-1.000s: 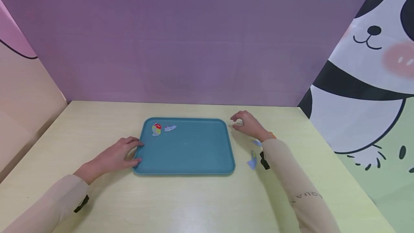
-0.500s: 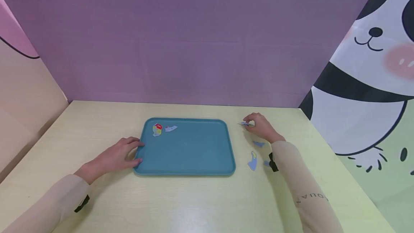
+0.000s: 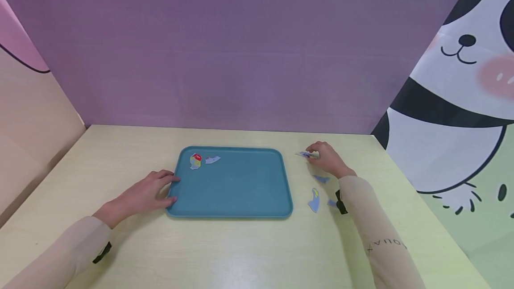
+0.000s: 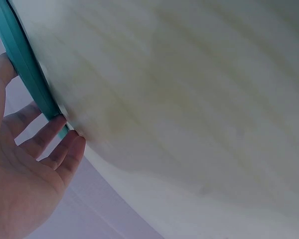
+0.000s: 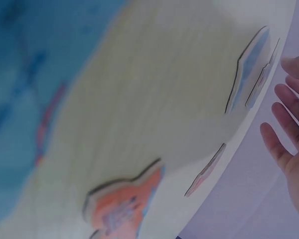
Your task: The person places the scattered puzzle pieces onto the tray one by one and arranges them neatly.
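Observation:
My left hand [image 3: 140, 197] rests along the left rim of a blue-green tray [image 3: 241, 191], fingers loosely straight. In the left wrist view, thumb and fingertips lie against the tray edge [image 4: 32, 69]. Two cut-out pieces lie inside the tray at the upper left: a red-and-yellow one [image 3: 195, 161] and a small pale one [image 3: 213, 159]. To the right of the tray, my right hand [image 3: 329, 160] hovers with thumb and forefinger around a pale bluish flat piece [image 3: 303, 154]. In the right wrist view its fingers [image 5: 284, 109] are spread, with a gap between them and the nearest pieces.
More flat pieces lie nearer the table front: a blue one [image 3: 321, 178], a blue-and-yellow one [image 3: 315, 200] and another blue one [image 3: 332, 203]. An orange piece [image 5: 127, 206] shows beneath the right hand. A purple wall [image 3: 233, 57] closes off the table's [image 3: 225, 253] far edge.
My right hand has moved right, away from the tray's upper right corner, to the pale piece, then barely moved. The left hand and tray have stayed in place.

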